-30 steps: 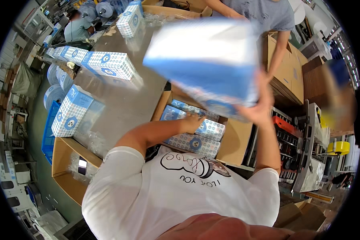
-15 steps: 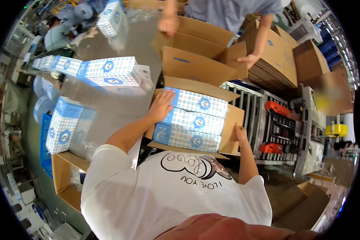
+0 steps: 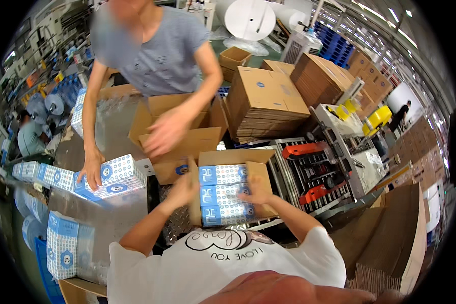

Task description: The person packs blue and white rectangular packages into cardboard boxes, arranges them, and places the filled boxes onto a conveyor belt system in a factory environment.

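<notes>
An open cardboard carton (image 3: pixel 194 212) stands in front of me with three blue-and-white printed packs (image 3: pixel 222 195) side by side in it. My left hand (image 3: pixel 181 192) is at the carton's left wall, its fingers smeared by motion. Over the carton's right side is my right hand (image 3: pixel 257 191), fingers apart, the tips at the right ends of the packs; whether they touch is blurred.
Across from me a co-worker has one hand (image 3: pixel 91 169) on a row of similar packs (image 3: pixel 121 177) on the metal table (image 3: pixel 121 215). The other hand passes over a second open carton (image 3: pixel 200 139). Rollers with red parts (image 3: pixel 309 149) and stacked flat cartons (image 3: pixel 268 96) lie right.
My left hand has moved off the packs to the carton's left wall. My right hand has left the right flap and come inward. The co-worker's hand has reached the table packs. My view has tilted up.
</notes>
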